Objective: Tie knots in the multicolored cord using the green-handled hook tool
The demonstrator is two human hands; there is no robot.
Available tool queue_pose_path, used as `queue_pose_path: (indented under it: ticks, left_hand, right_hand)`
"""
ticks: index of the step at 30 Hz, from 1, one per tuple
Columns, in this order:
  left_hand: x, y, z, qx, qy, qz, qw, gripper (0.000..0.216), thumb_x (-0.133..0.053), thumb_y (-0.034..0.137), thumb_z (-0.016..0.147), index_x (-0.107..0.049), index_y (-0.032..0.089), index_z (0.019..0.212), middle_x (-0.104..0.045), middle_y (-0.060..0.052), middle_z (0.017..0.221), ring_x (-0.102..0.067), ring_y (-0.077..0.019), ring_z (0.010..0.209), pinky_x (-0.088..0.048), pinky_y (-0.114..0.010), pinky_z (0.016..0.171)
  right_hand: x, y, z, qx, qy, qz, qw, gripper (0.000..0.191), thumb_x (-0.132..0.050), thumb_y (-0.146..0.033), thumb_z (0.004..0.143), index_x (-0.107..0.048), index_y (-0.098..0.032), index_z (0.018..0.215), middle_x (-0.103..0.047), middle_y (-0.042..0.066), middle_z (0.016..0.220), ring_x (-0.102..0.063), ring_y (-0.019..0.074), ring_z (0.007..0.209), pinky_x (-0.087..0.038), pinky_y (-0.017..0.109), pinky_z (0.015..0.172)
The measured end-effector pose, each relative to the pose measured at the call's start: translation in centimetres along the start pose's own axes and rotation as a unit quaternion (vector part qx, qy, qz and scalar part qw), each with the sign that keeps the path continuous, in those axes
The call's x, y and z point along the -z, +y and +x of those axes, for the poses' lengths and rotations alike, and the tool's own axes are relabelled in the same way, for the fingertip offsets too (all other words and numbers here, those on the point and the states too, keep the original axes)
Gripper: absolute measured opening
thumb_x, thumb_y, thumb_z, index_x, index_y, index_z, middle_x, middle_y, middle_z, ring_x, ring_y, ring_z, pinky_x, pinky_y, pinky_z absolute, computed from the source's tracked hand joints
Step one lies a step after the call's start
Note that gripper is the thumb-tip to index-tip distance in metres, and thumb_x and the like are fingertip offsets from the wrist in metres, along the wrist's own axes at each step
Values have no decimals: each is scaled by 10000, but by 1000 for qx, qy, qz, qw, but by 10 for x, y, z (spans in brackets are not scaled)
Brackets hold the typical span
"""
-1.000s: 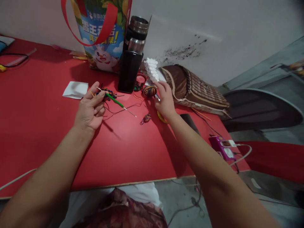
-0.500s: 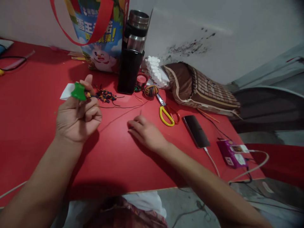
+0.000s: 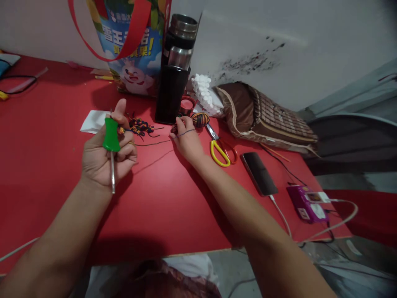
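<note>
My left hand (image 3: pixel 107 155) is closed round a crochet hook (image 3: pixel 111 142) with a green grip, its metal shaft pointing down toward me. A small multicoloured crochet piece (image 3: pixel 138 126) hangs at its fingertips. My right hand (image 3: pixel 185 138) rests on the red table (image 3: pixel 155 198) beside a small multicoloured yarn ball (image 3: pixel 200 119). A dark strand of yarn crosses its back and its fingers pinch the strand. A thin yarn line (image 3: pixel 151 143) runs between the two hands.
Yellow-and-red scissors (image 3: pixel 221 150) lie right of my right hand, then a phone (image 3: pixel 258 173) on a cable and a purple device (image 3: pixel 305 203). Behind stand a black flask (image 3: pixel 174 68), a printed bag (image 3: pixel 132 45), white foam (image 3: pixel 203 93), a brown cushion (image 3: pixel 263 116) and white paper (image 3: pixel 93 121).
My right hand left the scissors on the table, swept toward me, then moved back to the yarn ball with the strand over it. My left hand turned the hook upright.
</note>
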State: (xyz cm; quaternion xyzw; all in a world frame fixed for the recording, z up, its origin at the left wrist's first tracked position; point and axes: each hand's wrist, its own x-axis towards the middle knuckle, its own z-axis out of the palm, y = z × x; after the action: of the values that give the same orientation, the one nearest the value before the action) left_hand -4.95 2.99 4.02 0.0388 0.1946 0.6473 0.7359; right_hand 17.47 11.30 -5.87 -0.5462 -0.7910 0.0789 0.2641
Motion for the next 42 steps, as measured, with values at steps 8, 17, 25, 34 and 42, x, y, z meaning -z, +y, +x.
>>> queue_pose_path:
  ticks: [8,17,25,34,42]
  left_hand:
    - [6,-4,4,42,17,-32,998,462,-289,216,1176,-682,288,1407,-739,14,753,-316,-58,330,-246,-201,300]
    - [9,-10,7,31,44,26,998,505,-326,111,1139,-734,322,1350,-727,18,763,-304,-36,335,-248,-186,324]
    - [15,-12,6,45,53,28,997,496,-325,122,1137,-740,298,1344,-732,-7,782,-371,-41,360,-280,-185,343]
    - [15,-14,8,56,54,15,997,497,-341,119,1142,-710,319,1408,-745,4,779,-368,-35,343,-294,-177,342]
    - [29,-12,12,73,4,6,997,476,-345,137,1154,-671,300,1460,-760,10,832,-391,-34,361,-321,-186,356]
  right_hand:
    - [79,-2,-59,59,-100,-43,992,242,-549,-242,988,-787,-202,969,-795,125,972,-742,273,856,-604,421,766]
    - [83,90,25,-6,1,-51,999,643,-774,-185,818,-669,-193,1452,-645,178,1360,-675,381,1232,-547,613,1119]
    - [79,97,53,-9,-111,-97,989,530,-839,-133,745,-723,-187,1259,-641,137,1217,-680,326,1035,-581,552,995]
    - [86,80,53,-48,-96,-78,991,254,-768,-116,797,-784,-157,1047,-671,115,1082,-678,285,963,-577,518,965]
    - [81,75,45,-82,-44,-52,994,382,-694,-70,744,-828,-148,1093,-692,138,1125,-676,285,976,-590,474,967]
